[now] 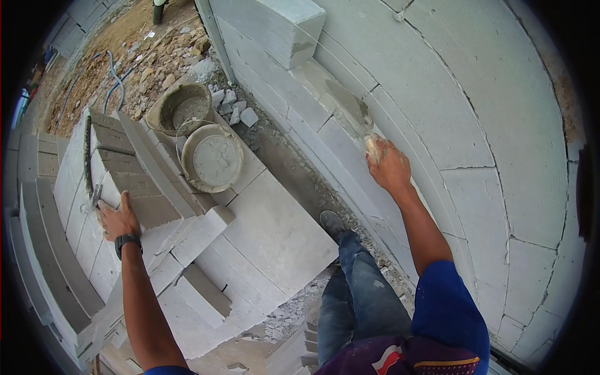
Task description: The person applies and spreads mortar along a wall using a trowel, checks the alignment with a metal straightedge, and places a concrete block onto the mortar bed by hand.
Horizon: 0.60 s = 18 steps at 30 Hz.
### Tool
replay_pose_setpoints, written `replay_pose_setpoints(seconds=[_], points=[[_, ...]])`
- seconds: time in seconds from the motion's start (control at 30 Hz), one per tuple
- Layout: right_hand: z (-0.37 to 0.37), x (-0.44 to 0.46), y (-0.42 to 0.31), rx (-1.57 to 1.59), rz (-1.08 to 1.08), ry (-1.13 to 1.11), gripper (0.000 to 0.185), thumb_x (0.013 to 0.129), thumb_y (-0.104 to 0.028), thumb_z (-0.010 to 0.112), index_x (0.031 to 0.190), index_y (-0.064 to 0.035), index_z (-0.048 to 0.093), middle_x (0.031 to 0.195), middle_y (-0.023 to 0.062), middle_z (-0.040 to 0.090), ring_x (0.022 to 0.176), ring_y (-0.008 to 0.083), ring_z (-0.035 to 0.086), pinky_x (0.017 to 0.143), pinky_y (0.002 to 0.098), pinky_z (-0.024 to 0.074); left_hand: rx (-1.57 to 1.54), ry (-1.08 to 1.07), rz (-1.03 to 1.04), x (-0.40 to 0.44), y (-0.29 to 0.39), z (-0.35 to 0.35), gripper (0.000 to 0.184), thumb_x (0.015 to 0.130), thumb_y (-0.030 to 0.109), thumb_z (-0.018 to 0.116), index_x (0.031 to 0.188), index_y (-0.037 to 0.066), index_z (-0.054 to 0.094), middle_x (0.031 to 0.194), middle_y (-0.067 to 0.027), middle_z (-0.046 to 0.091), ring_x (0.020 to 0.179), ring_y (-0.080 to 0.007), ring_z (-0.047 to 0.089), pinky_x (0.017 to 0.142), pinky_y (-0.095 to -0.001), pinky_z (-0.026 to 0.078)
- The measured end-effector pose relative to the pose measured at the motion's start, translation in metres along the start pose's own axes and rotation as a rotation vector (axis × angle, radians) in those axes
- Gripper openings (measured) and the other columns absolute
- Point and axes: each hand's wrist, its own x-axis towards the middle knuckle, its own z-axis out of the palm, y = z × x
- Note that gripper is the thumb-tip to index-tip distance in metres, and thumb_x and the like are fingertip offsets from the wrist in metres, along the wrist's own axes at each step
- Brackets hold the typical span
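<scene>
Far left of the mortar bucket (pixel 223 161), stacked pale blocks (pixel 75 219) rise beside a worker whose left hand (pixel 119 219), a dark watch (pixel 128 240) at its wrist, rests against the pile. The fingertips meet the grey lower end of a dark, bar-like object (pixel 87 147), which lies along the blocks left of the bucket; whether they close around it cannot be told. Beyond the bucket and to its left, a blue hose (pixel 114 72) loops over stony ground (pixel 150 69).

Just behind the mortar bucket, a second bucket (pixel 165 112) sits with its rim overlapping the nearer one in this view, grey residue inside. The mortar bucket itself holds a pale grey mix. To its right, broken block pieces (pixel 248 117) lie heaped near the foot of a wall; nearer the camera than the bucket spreads a flat layer of pale blocks (pixel 269 237).

Farther right of the bucket, a large block (pixel 300 37) sits on the wall's ledge, with a bed of wet mortar (pixel 340 100) running from its near end. At the bed's near end, well to the right of the bucket, the worker's right hand (pixel 389 164) is wrapped around the light handle of a trowel (pixel 373 146). Farthest right of the bucket stands a taller face of jointed blocks (pixel 469 194).
</scene>
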Motion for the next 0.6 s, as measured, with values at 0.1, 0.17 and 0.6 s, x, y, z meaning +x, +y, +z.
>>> replay_pose_setpoints(seconds=[0.1, 0.17, 0.6], points=[[0.021, -0.013, -0.001, 0.107, -0.161, 0.459, 0.048, 0.094, -0.03, 0.064, 0.131, -0.001, 0.057, 0.109, 0.0188, 0.067, 0.086, 0.0328, 0.071, 0.078, 0.0425, 0.0571, 0.013, 0.0, 0.004, 0.001, -0.001, 0.002, 0.097, 0.088, 0.071, 0.052, 0.16, 0.011, 0.027, 0.165, -0.0177, 0.026, 0.152, -0.0333, 0.024, 0.12, -0.0575, 0.023], [0.005, -0.016, -0.012, 0.681, 0.098, 0.095, 0.039, 0.095, -0.028, 0.066, 0.122, -0.0011, 0.059, 0.096, 0.0136, 0.066, 0.072, 0.025, 0.068, 0.066, 0.0371, 0.056, 0.012, -0.014, -0.003, 0.0, -0.001, 0.002, 0.097, 0.088, 0.071, 0.052, 0.16, 0.011, 0.027, 0.165, -0.0177, 0.026, 0.153, -0.0331, 0.024, 0.119, -0.058, 0.023], [0.013, 0.012, -0.056, 1.463, 0.388, -0.257, 0.024, 0.097, -0.024, 0.066, 0.105, -0.0021, 0.06, 0.076, 0.0035, 0.057, 0.056, 0.0127, 0.056, 0.048, 0.0288, 0.0474, -0.023, -0.007, 0.004, 0.003, -0.001, 0.0, 0.099, 0.087, 0.073, 0.053, 0.159, 0.01, 0.029, 0.165, -0.0166, 0.026, 0.152, -0.0315, 0.026, 0.12, -0.0572, 0.022]])
